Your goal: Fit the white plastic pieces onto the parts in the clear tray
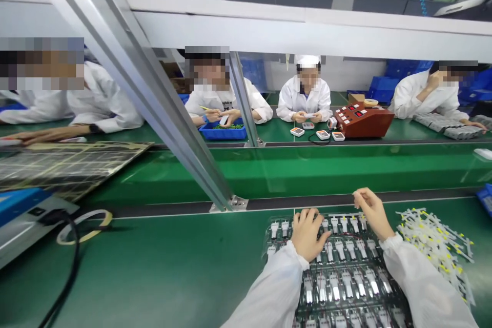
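A clear plastic tray (334, 265) lies on the green bench, with rows of small white and silver parts (347, 283) in its pockets. My left hand (308, 234) rests palm down over the tray's upper left part, its fingers apart and nothing seen in it. Above the tray's top right corner is my right hand (372, 211), thumb and forefinger pressed together; whatever they may hold is too small to make out. To the right of the tray lies a loose heap of white strips with yellow bits (434, 246).
A metal post (169, 107) rises slantwise from the bench's back edge. At left are a tape roll (61, 236), a black cable (75, 253) and a blue and grey device (26, 220). Across the green belt (307, 164), several people in white coats sit beside a red instrument (365, 122).
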